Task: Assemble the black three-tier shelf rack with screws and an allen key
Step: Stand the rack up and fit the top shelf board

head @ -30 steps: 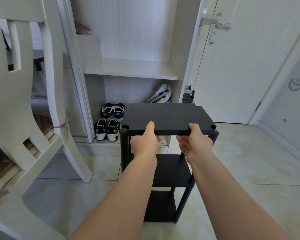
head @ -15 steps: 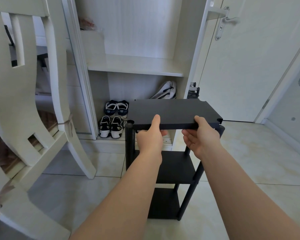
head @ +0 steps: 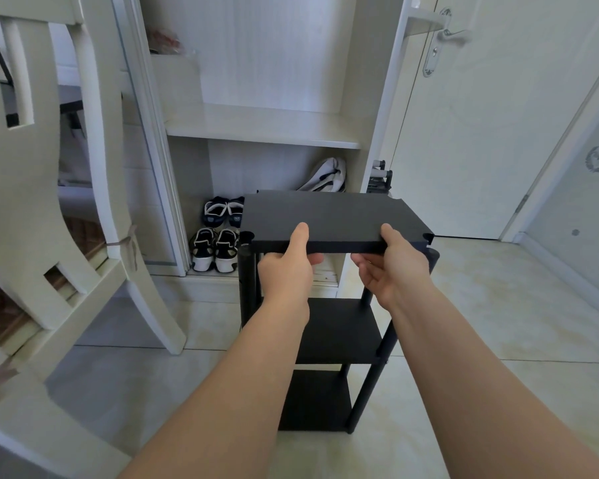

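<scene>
Left hand (head: 284, 271) and right hand (head: 396, 271) each grip one top panel (head: 325, 216), fingers (head: 364, 263) curled beneath, two shelves (head: 339, 328) below, four shoes (head: 215, 250).

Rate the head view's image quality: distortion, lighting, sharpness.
Head view: wide-angle distortion bows the chair and the door toward the edges; light is soft and even, no glare; the black top panel reads as a flat dark mass with little surface detail; the left hand and right hand gripping its near edge are sharp.
</scene>
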The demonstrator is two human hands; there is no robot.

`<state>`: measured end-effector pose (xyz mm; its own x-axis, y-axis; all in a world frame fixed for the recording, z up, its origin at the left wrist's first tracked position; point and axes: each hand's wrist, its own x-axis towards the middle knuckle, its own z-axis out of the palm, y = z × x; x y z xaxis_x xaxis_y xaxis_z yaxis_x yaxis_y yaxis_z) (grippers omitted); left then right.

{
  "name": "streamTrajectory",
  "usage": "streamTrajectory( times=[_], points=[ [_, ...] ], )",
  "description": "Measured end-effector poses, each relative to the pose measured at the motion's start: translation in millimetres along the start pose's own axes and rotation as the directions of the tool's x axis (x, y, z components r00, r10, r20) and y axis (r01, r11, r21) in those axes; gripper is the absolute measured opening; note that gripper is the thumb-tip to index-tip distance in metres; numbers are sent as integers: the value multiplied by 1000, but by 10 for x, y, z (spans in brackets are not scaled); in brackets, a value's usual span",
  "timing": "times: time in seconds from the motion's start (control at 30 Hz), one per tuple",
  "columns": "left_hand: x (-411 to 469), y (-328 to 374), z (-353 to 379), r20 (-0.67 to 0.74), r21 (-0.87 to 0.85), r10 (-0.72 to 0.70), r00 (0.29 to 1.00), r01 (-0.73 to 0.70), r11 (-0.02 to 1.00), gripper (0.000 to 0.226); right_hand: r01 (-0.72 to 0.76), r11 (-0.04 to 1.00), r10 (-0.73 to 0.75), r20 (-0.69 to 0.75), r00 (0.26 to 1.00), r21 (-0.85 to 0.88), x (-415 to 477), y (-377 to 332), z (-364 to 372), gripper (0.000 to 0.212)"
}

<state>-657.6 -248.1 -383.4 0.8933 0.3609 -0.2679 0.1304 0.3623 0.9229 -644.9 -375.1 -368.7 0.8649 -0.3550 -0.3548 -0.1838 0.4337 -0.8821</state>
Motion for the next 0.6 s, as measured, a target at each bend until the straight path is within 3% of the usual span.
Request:
streamTrajectory(
  times=[0.23, 0.6],
  points=[
    [13, -64, -25, -47, -1, -95, 994, 95, 995, 46, -1, 1000, -1, -96, 995, -14, -12, 81, 10, 28],
    [73, -114, -52, -58, 40, -145, 988, 147, 988, 56, -69, 998, 68, -69, 995, -16, 14, 169, -33, 26]
  ],
)
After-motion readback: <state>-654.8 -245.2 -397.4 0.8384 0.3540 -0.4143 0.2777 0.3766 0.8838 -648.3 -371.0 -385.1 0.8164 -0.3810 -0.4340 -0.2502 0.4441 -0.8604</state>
